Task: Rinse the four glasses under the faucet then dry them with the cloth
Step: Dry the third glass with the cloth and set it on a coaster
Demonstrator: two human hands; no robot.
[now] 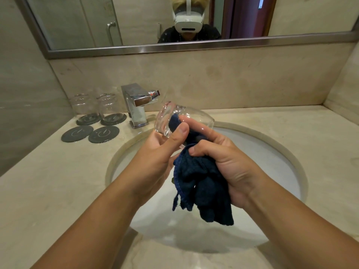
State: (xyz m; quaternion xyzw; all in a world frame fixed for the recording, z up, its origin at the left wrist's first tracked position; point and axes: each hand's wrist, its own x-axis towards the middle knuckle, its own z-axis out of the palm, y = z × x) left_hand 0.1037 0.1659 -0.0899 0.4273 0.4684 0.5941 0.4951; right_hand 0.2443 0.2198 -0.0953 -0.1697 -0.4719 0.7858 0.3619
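Over open sink [262, 158], glass [195, 114] with cloth [206, 187].

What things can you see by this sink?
held glass: 1, clear, over the sink, cloth inside
standing glasses: 2, clear, on the back coasters, left of the faucet
coasters: 4, dark grey, left countertop; front two bare
faucet: 1, chrome, behind the sink
cloth: 1, dark blue, in the right hand
sink: 1, white, in the countertop
countertop: 1, beige
mirror: 1, steel-framed, on the wall
hands: 2; left hand grips the held glass, right hand the cloth
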